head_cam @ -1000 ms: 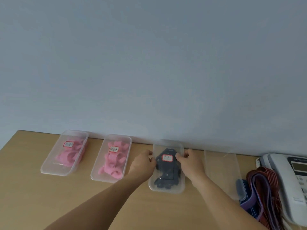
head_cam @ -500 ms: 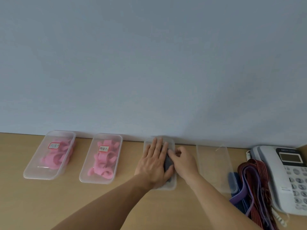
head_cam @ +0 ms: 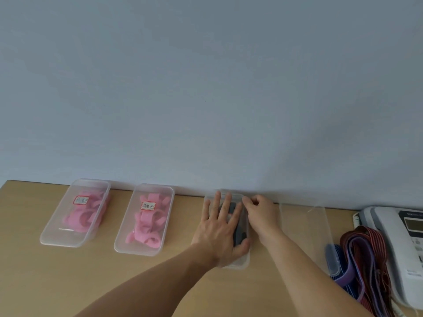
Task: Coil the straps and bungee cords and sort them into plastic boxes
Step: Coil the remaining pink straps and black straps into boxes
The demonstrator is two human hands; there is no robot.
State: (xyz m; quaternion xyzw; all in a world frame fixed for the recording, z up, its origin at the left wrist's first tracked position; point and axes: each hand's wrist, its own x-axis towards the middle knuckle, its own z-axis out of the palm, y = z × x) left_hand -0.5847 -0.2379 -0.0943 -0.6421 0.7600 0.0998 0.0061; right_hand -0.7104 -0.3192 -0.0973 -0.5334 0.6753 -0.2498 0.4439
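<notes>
- The left hand [head_cam: 218,227] lies flat, palm down, on the lid of a clear plastic box [head_cam: 240,263] at lower centre of the frame, its fingers straight and spread.
- The right hand [head_cam: 262,213] sits at the far right corner of the same lid with its fingers curled down; whether they pinch the rim or only press on it cannot be told.
- Dark straps [head_cam: 239,235] show inside this box, between the two hands.
- Just right of it an empty clear box [head_cam: 304,225] lies against the wall.
- Further right, at the lower right of the frame, lies a loose pile of red, purple and blue straps and bungee cords [head_cam: 366,259], beside a white desk telephone [head_cam: 389,236].
- Left of the hands stand two more closed clear boxes, apart from each other: the nearer labelled box [head_cam: 155,191] holds pink straps [head_cam: 146,234].
- The far-left labelled box [head_cam: 91,186] also holds pink straps [head_cam: 84,216].
- All rest on a wooden table [head_cam: 45,282].
</notes>
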